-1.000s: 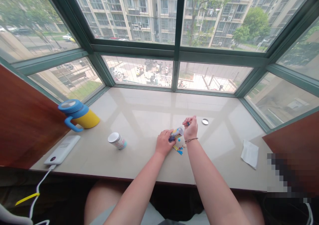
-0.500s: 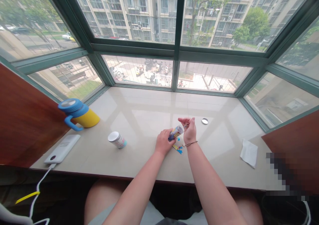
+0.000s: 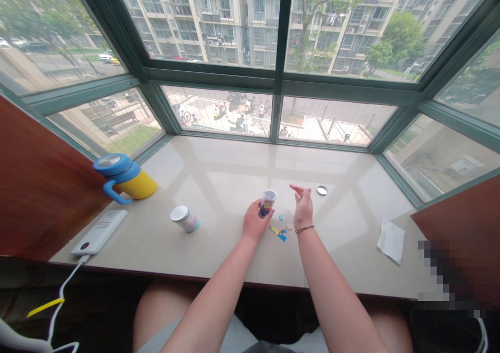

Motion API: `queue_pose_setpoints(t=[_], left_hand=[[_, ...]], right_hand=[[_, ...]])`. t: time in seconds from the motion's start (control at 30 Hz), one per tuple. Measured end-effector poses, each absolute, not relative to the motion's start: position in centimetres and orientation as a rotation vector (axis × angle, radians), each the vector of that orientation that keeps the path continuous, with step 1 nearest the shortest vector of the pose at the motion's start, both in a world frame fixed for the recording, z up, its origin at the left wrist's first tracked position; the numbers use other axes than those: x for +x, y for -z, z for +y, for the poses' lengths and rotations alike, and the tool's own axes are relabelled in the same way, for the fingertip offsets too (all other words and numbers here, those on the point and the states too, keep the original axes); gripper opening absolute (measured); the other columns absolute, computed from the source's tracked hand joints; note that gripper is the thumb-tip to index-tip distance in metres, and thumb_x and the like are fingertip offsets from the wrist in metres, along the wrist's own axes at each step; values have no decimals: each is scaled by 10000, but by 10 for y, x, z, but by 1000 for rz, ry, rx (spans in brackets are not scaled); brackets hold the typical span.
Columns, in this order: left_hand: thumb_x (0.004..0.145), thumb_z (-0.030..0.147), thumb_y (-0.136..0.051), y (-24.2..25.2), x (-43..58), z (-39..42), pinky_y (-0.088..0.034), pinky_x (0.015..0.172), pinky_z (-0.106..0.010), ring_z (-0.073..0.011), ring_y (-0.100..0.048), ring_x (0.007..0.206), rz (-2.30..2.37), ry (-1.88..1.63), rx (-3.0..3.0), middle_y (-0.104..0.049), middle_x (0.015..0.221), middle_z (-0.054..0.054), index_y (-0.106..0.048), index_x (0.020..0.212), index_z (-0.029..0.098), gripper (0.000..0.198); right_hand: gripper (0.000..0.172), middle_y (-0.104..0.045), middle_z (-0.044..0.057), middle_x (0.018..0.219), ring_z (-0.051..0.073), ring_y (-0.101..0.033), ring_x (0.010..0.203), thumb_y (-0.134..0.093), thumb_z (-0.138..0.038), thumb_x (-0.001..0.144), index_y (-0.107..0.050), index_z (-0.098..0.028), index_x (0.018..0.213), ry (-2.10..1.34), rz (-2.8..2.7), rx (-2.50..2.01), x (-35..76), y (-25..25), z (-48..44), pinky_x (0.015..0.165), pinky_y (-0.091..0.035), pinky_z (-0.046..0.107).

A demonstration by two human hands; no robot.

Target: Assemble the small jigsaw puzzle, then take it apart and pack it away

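Note:
My left hand (image 3: 255, 222) is wrapped around a small printed can (image 3: 269, 202), which stands nearly upright with its open top showing. To the right, my right hand (image 3: 303, 207) is raised, palm turned inward and fingers stretched to the left in a loose cup. Whether anything lies in that palm I cannot tell. On the sill between the hands are several small jigsaw puzzle pieces (image 3: 279, 232), blue, yellow and red, and one blue piece (image 3: 280, 218) sits apart from them. A round silver lid (image 3: 322, 190) lies beyond my right hand.
A second can with a white lid (image 3: 185, 218) stands to the left. Farther left are a blue and yellow jug (image 3: 130, 180) and a white power bank (image 3: 99, 233) with a cable. A white tissue (image 3: 391, 241) lies at right. Windows (image 3: 275, 108) close off the back.
The can has come away from my right hand, moving left and tipping from a slant to nearly upright. My right hand has shifted slightly right, uncovering more of the puzzle pieces.

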State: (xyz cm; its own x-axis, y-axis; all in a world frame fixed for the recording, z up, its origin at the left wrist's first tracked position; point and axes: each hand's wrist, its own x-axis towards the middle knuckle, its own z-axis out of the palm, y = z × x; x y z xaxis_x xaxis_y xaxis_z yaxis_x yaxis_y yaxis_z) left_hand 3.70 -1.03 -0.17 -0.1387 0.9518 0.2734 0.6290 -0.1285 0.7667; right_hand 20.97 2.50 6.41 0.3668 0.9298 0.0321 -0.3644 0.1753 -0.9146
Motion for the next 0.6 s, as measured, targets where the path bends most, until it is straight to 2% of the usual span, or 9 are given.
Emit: queue_pose_setpoints(t=[0.13,0.23,0.33,0.5,0.6], left_hand=[[891,493,-664,0,37,-11,-516,908,-331,-209,-672,1028,1826,-1199,1629,-708,1133,-33,-598,1218,288,391],[897,500,-652,-2,38,-11,-515,908,-329,-208,-672,1031,1827,-1185,1612,-709,1123,-37,-597,1195,281,374],[900,504,-645,-3,39,-11,-514,916,-341,-214,-670,1034,1831,-1156,1611,-706,1121,-46,-595,1186,271,372],[895,514,-644,-4,40,-11,-517,901,-347,-218,-669,1008,1833,-1145,1622,-702,1095,-46,-594,1171,265,375],[897,524,-641,-1,40,-11,-518,884,-338,-212,-667,990,1835,-1148,1630,-698,1092,-49,-592,1156,258,374]], right_hand=[[67,-708,24,1187,175,-519,1336,-680,-289,916,-715,-255,961,-1018,-893,-1188,228,-43,-3,1187,-370,344],[276,-620,16,1395,190,-370,1481,-856,-186,751,-713,-273,970,-1107,-1142,-1150,232,-27,-28,1263,-270,393],[305,-600,31,1435,229,-299,1530,-895,-181,700,-714,-266,929,-1235,-1267,-1100,233,-18,-43,1273,-221,497],[371,-643,38,1363,269,-383,1473,-961,-270,602,-728,-283,890,-1210,-1486,-1079,234,-16,-41,1272,-75,587],[318,-659,31,1302,258,-460,1396,-949,-337,644,-718,-296,859,-1083,-1637,-1070,230,-10,-36,1272,-65,592]])
